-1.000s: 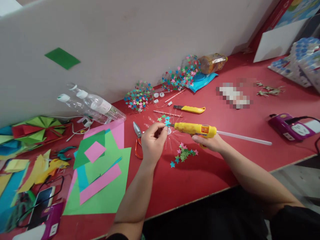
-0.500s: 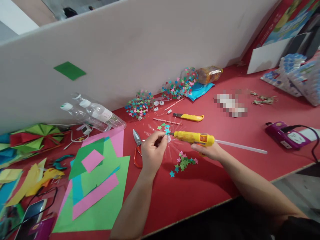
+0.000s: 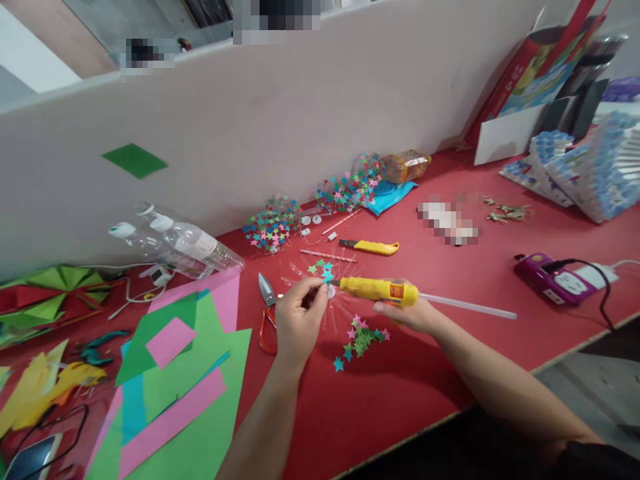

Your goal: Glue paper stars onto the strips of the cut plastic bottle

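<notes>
In my right hand [image 3: 407, 313] is a yellow hot glue gun [image 3: 377, 290], with a long clear glue stick [image 3: 470, 305] jutting from its back. Its nozzle points left, almost touching the fingertips of my left hand [image 3: 300, 317]. That hand is closed in a pinch at a clear plastic piece cut into spread strips [image 3: 330, 317]; the exact grip is partly hidden. Blue stars [image 3: 327, 272] and green stars [image 3: 315, 268] sit by the fingertips. Just in front, a small heap of pink, green and blue paper stars [image 3: 363, 340] lies on the red table [image 3: 380, 413].
Red-handled scissors [image 3: 267, 327] lie left of my left hand. A yellow utility knife [image 3: 370, 247] lies behind the glue gun. Star-covered clear ornaments [image 3: 273, 223] line the partition. Coloured paper [image 3: 200, 400] and plastic bottles [image 3: 185, 240] are left, a purple power socket [image 3: 555, 277] right.
The camera view has shifted slightly, so the scene sits lower and a little left. Both hands keep nearly the same pose, the glue gun nozzle still at the left fingertips.
</notes>
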A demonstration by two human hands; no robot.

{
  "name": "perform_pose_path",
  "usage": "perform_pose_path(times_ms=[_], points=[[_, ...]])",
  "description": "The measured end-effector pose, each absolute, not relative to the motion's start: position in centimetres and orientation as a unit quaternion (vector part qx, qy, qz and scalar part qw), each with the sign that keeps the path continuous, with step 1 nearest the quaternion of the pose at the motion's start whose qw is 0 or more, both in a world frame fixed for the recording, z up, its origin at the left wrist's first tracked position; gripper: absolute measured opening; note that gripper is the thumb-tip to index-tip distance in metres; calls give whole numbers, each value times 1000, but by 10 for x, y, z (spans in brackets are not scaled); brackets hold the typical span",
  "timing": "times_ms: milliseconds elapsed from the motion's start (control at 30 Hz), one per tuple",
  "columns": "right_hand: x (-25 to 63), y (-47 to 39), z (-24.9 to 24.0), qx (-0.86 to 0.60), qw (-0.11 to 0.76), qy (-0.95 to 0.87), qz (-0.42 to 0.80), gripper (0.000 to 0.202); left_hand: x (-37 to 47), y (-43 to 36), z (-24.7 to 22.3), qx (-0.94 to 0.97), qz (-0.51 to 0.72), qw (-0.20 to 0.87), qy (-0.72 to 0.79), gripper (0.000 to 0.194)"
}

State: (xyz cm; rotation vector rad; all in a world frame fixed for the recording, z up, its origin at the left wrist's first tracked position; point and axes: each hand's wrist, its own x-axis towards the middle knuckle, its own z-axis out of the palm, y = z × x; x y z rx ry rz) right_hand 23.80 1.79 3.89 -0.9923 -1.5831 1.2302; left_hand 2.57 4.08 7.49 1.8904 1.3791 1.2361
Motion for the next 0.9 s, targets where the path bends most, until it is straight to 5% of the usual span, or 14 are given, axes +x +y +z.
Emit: perform_pose_path(times_ms=[633,900], points=[[236,17,45,-396,449,-632,492,28,24,41,73,690,457,236,509,13],[235,18,44,-443,422,-643,460,29,22,43,72,790,415,78,444,12]])
